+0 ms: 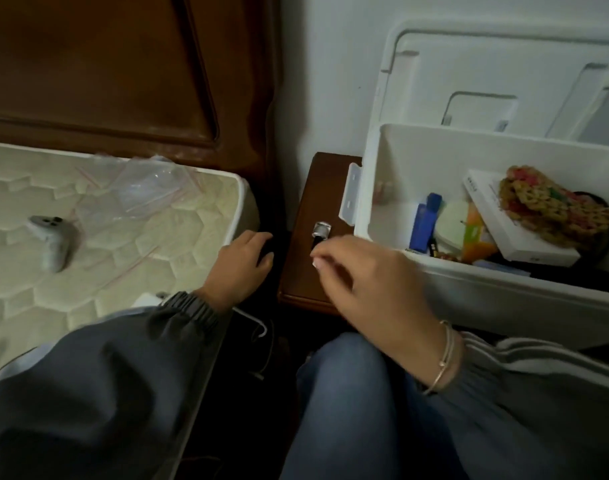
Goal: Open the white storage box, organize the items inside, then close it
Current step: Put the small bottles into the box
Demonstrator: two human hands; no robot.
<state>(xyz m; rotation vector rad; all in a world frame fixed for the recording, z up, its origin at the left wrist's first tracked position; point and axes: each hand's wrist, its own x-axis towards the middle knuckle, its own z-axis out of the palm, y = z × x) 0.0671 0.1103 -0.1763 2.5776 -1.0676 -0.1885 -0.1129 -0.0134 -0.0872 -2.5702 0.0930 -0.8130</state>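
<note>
The white storage box [375, 202] stands open at the right, its lid [497, 74] leaning back against the wall. Inside lie blue sticks [424, 223], a round white item [452, 220], an orange packet [476, 237], a flat white carton [517, 233] and a colourful crocheted piece [545, 209]. A small dark object with a silver cap [321, 232] rests on the brown nightstand [313, 202] left of the box. My right hand [365, 285] pinches its near end with blurred fingertips. My left hand [242, 268] curls over the mattress corner into a dark gap; what its fingers hold is hidden.
A quilted mattress [88, 237] fills the left, with a grey game controller [53, 240] and clear zip bags [140, 188] on it. A dark wooden headboard [123, 71] stands behind. White cables [261, 334] hang in the gap. My knees in jeans [348, 410] are below.
</note>
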